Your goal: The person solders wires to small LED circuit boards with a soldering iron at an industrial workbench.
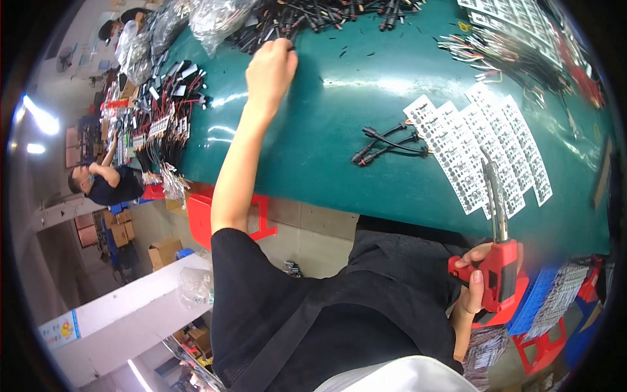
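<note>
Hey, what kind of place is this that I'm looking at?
Most likely a cable assembly workshop. A green workbench carries a pile of black cables that the left hand reaches into, sheets of white labels, and the right hand holds red-handled pliers.

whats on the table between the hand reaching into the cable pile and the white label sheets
In the head view, mostly bare green table lies between the left hand and the white label sheets. Only a small bundle of black cables sits there, right beside the sheets.
</note>
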`<action>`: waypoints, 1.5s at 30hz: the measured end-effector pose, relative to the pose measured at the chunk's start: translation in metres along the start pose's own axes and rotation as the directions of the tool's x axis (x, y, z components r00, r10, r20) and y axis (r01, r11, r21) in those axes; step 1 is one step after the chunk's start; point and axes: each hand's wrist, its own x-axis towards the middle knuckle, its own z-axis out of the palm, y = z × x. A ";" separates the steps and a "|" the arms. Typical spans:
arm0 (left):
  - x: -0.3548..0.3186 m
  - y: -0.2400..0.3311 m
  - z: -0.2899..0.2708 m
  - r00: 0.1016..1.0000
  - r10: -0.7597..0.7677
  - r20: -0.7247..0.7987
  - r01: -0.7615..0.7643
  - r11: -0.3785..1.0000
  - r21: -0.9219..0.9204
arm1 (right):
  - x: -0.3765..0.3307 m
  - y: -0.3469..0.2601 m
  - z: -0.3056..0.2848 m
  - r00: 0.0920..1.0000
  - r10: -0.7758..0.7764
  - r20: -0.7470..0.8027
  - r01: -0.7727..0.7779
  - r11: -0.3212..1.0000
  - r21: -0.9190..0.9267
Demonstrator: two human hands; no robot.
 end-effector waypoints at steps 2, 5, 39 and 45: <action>0.002 0.014 -0.022 0.995 -0.087 -0.053 0.069 0.960 -0.270 | -0.001 0.002 -0.006 1.000 0.001 -0.001 -0.001 1.000 -0.001; 0.004 0.048 -0.062 0.986 -0.148 -0.072 0.092 0.860 -0.502 | -0.003 -0.001 -0.008 0.998 -0.043 -0.047 0.043 0.999 0.007; -0.077 0.269 -0.076 0.973 0.228 0.044 0.011 0.147 -0.989 | 0.030 -0.017 0.006 0.949 -0.311 0.046 0.308 0.892 -0.332; -0.070 0.255 -0.085 0.897 0.440 -0.028 -0.196 0.340 -0.920 | 0.028 -0.019 0.006 0.970 -0.236 0.056 0.228 0.803 -0.550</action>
